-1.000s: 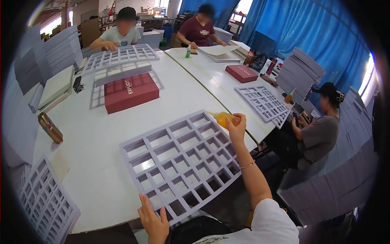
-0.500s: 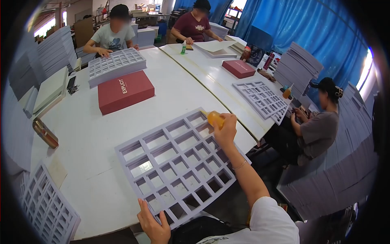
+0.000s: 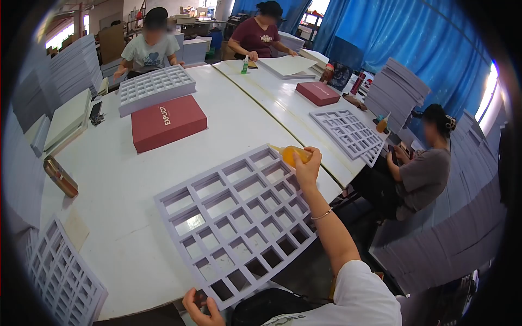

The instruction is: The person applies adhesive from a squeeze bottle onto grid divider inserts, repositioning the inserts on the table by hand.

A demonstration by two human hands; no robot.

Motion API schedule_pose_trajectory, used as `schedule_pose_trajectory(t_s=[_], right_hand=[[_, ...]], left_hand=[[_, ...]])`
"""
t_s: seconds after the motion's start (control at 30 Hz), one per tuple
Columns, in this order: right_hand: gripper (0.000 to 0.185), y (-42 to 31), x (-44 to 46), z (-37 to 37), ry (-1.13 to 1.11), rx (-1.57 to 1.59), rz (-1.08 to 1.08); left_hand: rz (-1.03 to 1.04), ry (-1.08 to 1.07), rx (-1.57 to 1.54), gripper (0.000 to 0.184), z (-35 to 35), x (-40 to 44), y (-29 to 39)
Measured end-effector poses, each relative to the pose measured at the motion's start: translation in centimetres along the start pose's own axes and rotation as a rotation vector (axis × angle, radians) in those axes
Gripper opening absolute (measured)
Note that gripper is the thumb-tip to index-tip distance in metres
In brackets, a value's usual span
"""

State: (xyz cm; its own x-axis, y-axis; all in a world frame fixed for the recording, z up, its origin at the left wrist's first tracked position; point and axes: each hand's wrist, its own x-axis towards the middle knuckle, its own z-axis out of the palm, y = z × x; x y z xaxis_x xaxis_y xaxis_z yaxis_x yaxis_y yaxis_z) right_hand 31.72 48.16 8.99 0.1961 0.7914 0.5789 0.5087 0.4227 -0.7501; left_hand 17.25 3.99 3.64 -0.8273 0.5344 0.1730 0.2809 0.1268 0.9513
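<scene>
My right hand (image 3: 308, 168) is wrapped round a squeeze bottle of amber glue (image 3: 293, 156). The bottle lies tilted, its yellow nozzle pointing left at the far corner of a pale grey grid insert (image 3: 231, 190). This insert has square and rectangular openings, and its near side juts over the table's front edge. By its near left corner is my left hand (image 3: 202, 311), thumb and fingers apart and slightly bent. Whether the thumb touches the insert's edge I cannot tell.
The white table (image 3: 125, 217) carries a red box (image 3: 168, 124), another grid insert (image 3: 157, 87) and a bronze flask (image 3: 61, 176). More grids (image 3: 62, 277) lie at the left. Across the table sit co-workers, with one person (image 3: 421, 163) at the right beside stacked sheets (image 3: 446, 239).
My right hand has tipped the glue bottle flatter and shifted slightly right. My left hand has slid down from the insert's left edge toward its near corner.
</scene>
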Motion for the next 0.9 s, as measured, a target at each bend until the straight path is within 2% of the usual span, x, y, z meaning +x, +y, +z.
schedule_pose_trajectory(t_s=[0.13, 0.2, 0.4, 0.43, 0.53, 0.63, 0.9], right_hand=[[0.037, 0.6, 0.2, 0.1, 0.002, -0.021, 0.051], [0.036, 1.0, 0.3, 0.3, -0.004, 0.000, 0.089], [0.032, 0.1, -1.4, 0.8, -0.170, 0.320, 0.341], [0.033, -0.3, -2.0, 1.0, -0.185, 0.316, 0.337], [0.035, -1.5, -3.9, 1.7, -0.234, 0.318, 0.287], [0.035, -3.3, -6.0, 2.6, -0.290, 0.354, 0.286], [0.035, -9.4, -11.5, 4.7, -0.462, 0.458, 0.274]], left_hand=[[-0.263, -0.097, -0.136, 0.041, -0.6, -1.3, -1.3], [-0.240, -0.112, -0.194, 0.043, -0.1, -1.3, -1.5], [-0.242, -0.167, -0.250, 0.048, 0.4, -1.1, -0.4], [-0.248, -0.176, -0.249, 0.050, 0.3, -1.0, -0.4], [-0.288, -0.078, -0.363, 0.039, 0.6, -1.0, 0.4], [-0.277, -0.172, -0.219, 0.048, 0.0, -0.9, 0.8], [-0.258, -0.226, -0.276, 0.049, -0.5, -1.2, 0.3]])
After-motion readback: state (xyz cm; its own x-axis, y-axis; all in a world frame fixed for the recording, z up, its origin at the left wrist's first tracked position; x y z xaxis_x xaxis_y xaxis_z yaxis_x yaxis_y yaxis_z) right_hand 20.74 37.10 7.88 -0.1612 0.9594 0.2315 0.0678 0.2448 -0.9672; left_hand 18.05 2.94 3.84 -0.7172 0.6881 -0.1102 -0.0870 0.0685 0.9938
